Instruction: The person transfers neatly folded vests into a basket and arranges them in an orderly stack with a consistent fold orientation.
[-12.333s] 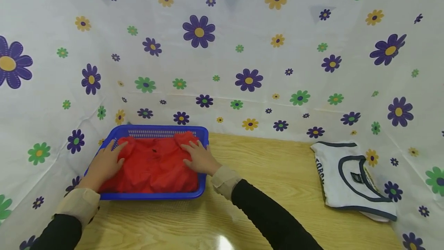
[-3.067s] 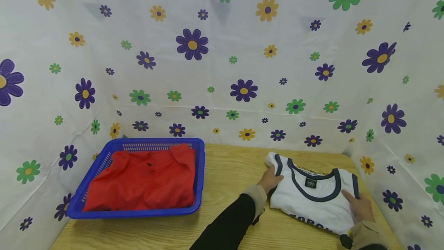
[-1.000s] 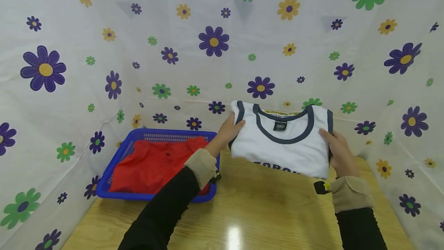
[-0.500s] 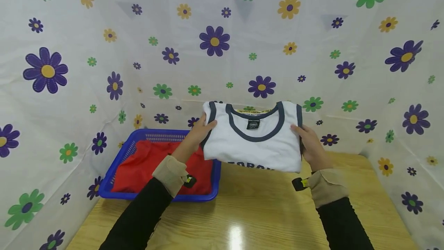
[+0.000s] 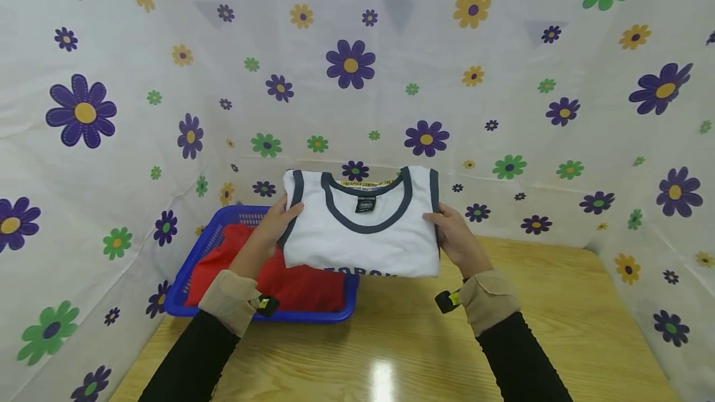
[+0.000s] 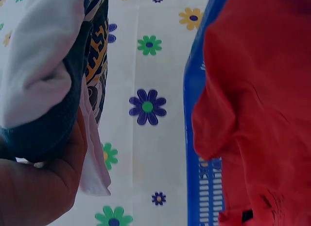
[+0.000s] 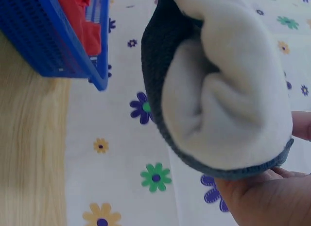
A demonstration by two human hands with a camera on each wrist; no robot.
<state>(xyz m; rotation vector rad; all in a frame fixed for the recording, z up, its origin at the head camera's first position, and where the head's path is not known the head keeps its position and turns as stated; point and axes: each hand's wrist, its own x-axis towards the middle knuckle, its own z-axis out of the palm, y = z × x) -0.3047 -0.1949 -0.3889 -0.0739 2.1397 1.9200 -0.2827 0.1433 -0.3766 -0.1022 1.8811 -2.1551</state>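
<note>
A folded white shirt (image 5: 363, 237) with dark trim hangs in the air between my two hands, its neckline toward the back wall. My left hand (image 5: 272, 225) pinches its left edge, thumb on top. My right hand (image 5: 457, 237) grips the right edge in the same way. The shirt's left part is above the right side of a blue basket (image 5: 341, 317), where a red garment (image 5: 307, 288) lies. In the left wrist view the red garment (image 6: 262, 90) is beside the held shirt (image 6: 39, 65); the right wrist view shows the shirt's rolled side (image 7: 228, 104).
The basket stands at the left on a wooden table (image 5: 536, 303). A white cloth with printed flowers (image 5: 380, 67) covers the walls at the back and on both sides.
Earlier my hands rested on the red garment in the basket. Later they took hold of the white shirt at the right, lifted it and carried it left, partly over the basket.
</note>
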